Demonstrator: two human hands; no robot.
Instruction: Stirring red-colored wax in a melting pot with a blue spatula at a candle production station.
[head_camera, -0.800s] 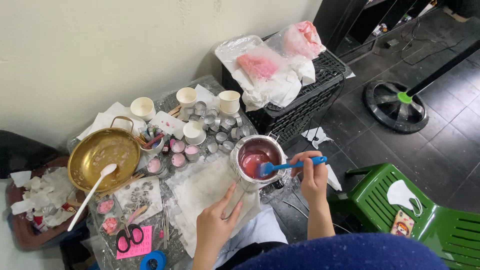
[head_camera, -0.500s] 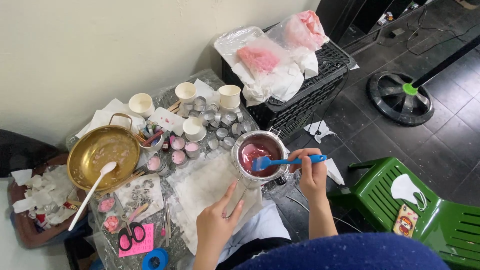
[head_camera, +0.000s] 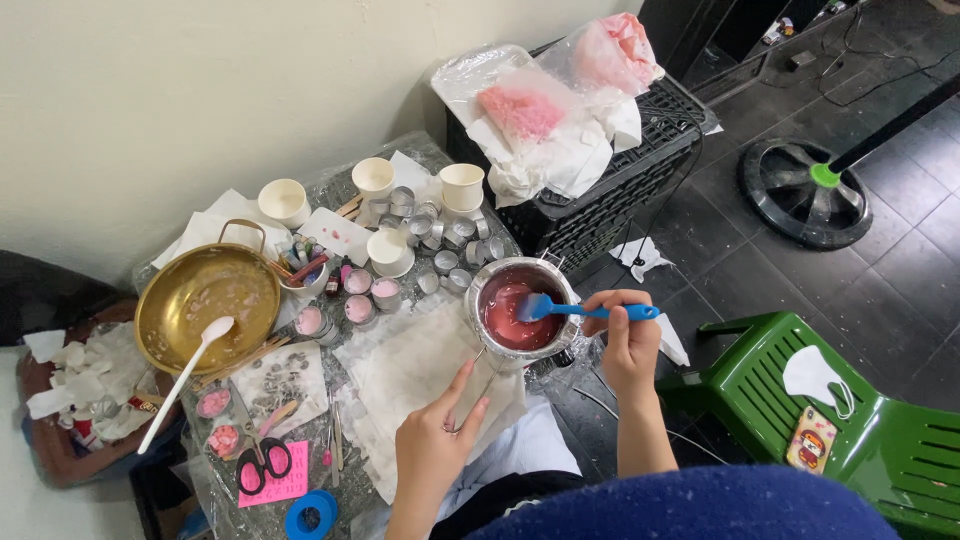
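Observation:
A steel pot (head_camera: 480, 290) holding red-pink liquid stands near the right edge of a low cluttered table (head_camera: 440, 165). My right hand (head_camera: 625, 345) grips the handle of a blue spatula (head_camera: 585, 310), whose blade dips into the liquid. My left hand (head_camera: 440, 440) is wrapped around the pot's long handle, over white paper towels (head_camera: 400, 375) spread in front of me.
A brass bowl (head_camera: 205, 295) with a white spoon sits at left. Paper cups (head_camera: 375, 178) and several small tins, some filled pink, crowd the middle. Scissors (head_camera: 258, 462) lie near the front. A black crate (head_camera: 620, 190) carries plastic bags; a green chair (head_camera: 880, 440) and a fan base (head_camera: 805, 195) are right.
The spatula blade has shifted slightly within the pot's liquid. My left hand stays on the handle. The view has drifted a little.

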